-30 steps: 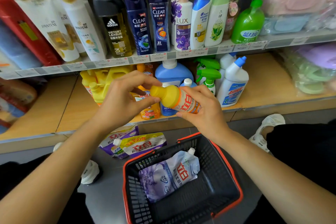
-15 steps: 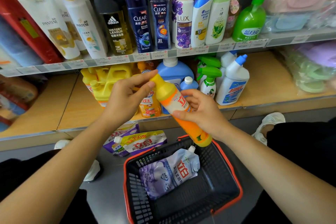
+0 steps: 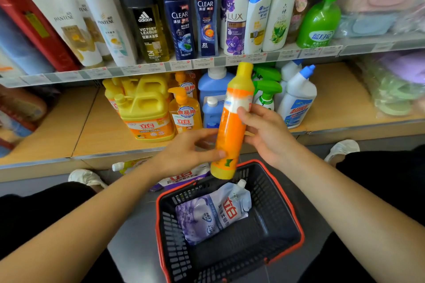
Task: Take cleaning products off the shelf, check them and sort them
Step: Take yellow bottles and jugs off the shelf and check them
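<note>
An orange bottle with a yellow cap (image 3: 232, 126) stands nearly upright in the air, in front of the lower shelf and above the back rim of a black basket with a red rim (image 3: 296, 220). My right hand (image 3: 266, 133) grips the bottle's middle from the right. My left hand (image 3: 186, 151) holds its lower part from the left, thumb on the front. A lilac refill pouch (image 3: 213, 213) lies inside the basket.
The lower shelf (image 3: 96, 131) carries yellow jugs (image 3: 142, 108), an orange pump bottle (image 3: 185, 110), blue bottles, green sprayers and a white toilet cleaner (image 3: 297, 96). Shampoo bottles fill the upper shelf. Two pouches (image 3: 174, 174) lie on the floor behind the basket. White shoes sit on either side.
The bottle has swung from lying sideways to upright, cap now on top. My left hand left the cap and dropped to the bottle's lower part; my right hand kept its hold.
</note>
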Motion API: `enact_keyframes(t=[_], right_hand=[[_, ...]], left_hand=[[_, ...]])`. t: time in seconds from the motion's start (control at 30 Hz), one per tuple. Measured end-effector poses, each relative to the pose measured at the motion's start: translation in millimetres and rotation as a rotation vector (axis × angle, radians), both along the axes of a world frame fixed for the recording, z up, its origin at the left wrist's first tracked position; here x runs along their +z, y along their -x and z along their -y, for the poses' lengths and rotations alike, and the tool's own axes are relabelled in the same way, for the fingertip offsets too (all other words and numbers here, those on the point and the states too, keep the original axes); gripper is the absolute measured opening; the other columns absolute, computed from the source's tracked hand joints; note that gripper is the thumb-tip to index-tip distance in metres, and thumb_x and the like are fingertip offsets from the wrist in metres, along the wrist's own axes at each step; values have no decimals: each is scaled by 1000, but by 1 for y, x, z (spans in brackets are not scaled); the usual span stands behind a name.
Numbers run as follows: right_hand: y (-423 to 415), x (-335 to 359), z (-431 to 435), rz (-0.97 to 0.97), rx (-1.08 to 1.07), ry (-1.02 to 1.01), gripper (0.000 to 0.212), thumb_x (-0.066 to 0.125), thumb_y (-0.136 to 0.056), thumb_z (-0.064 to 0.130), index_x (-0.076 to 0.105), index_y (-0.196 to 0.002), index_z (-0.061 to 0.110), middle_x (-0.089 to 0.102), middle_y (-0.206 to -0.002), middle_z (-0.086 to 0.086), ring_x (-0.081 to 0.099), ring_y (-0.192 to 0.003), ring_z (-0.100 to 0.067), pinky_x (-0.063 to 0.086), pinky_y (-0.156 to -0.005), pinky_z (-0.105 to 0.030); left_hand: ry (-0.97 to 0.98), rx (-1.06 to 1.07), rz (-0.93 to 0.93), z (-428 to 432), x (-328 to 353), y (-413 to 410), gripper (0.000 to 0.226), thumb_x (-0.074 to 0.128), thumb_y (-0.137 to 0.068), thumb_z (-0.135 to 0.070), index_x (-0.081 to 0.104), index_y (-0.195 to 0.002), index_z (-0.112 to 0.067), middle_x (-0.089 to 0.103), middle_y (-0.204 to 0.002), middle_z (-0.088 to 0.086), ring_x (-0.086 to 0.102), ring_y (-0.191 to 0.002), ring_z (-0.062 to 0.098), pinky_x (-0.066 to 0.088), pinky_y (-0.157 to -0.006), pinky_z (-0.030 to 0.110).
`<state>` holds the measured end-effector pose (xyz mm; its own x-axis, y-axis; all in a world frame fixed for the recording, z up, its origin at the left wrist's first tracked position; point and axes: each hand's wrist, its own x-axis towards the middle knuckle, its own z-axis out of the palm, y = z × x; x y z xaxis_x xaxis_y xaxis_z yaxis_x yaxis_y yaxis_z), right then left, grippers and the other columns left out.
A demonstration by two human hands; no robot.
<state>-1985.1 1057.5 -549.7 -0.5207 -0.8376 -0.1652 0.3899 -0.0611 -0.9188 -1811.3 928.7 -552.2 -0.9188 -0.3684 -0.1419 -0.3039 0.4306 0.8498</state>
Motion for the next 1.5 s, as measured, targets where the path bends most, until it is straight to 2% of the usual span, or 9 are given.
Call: enact_keyframes(t=[0.27,0.37,0.47,0.53,0.67,0.8,1.17,1.33,1.5], right_hand=[[11,5,1,198,-137,5,30,57,-98,32,62,-120,12,69,-120,-13,70,-109,-29,59,-88,-48],[17,2,-6,-111,-179,-265,33,63,-96,41,71,-100,10,76,-96,-14,76,-85,-28,63,-73,-39],[15,-7,-9,-555,-267,-292,17,73,-90,24,76,-78,12,75,-72,-7,75,-73,-23,62,-67,-35],[9,-8,-7,-759,-198,-219,5,79,-84,21,76,-88,19,74,-82,5,71,-80,-9,58,-76,-28],[-11,-3,-5,-433,89,-52,18,71,-91,17,72,-108,24,74,-105,-1,71,-98,-18,60,-86,-39],[-18,14,-8,-210,175,-29,22,70,-86,33,73,-102,19,73,-101,-7,71,-97,-23,60,-84,-44],[-21,30,-10,-384,44,-118,34,82,-81,26,62,-84,-1,69,-80,-14,70,-77,-19,62,-65,-49],[-17,26,-9,-377,51,-52,23,74,-90,25,67,-79,6,68,-67,4,69,-74,-9,61,-62,-39],[-15,21,-9,-382,86,16,12,65,-96,17,75,-102,19,77,-91,4,73,-91,-11,62,-69,-36]], left_hand=[[-151,207,-124,-6,-6,8,49,88,-73,-26,64,-116,-27,73,-102,-1,72,-92,17,61,-84,42],[-267,393,-302,-1,9,9,44,82,-68,-27,67,-110,-32,69,-108,3,70,-96,24,63,-79,39],[17,437,-427,10,24,5,49,87,-69,-26,69,-114,-27,67,-114,5,70,-99,20,63,-77,39],[192,385,-455,9,26,4,50,88,-65,-31,70,-111,-26,67,-108,-5,67,-98,12,59,-81,30],[285,286,-464,-1,23,7,50,89,-66,-30,72,-112,-23,66,-105,-5,65,-98,11,55,-86,33],[339,251,-506,-5,23,4,56,93,-68,-25,72,-119,-14,68,-104,4,66,-97,15,56,-85,38],[466,114,-546,-22,22,9,61,94,-69,-18,70,-125,-10,60,-93,8,60,-87,21,56,-69,43],[463,129,-543,-21,23,9,62,94,-69,-25,71,-125,-12,61,-95,8,61,-89,21,55,-69,41],[491,165,-514,-13,27,6,60,93,-70,-33,72,-122,-11,66,-101,6,64,-94,20,55,-77,40]])
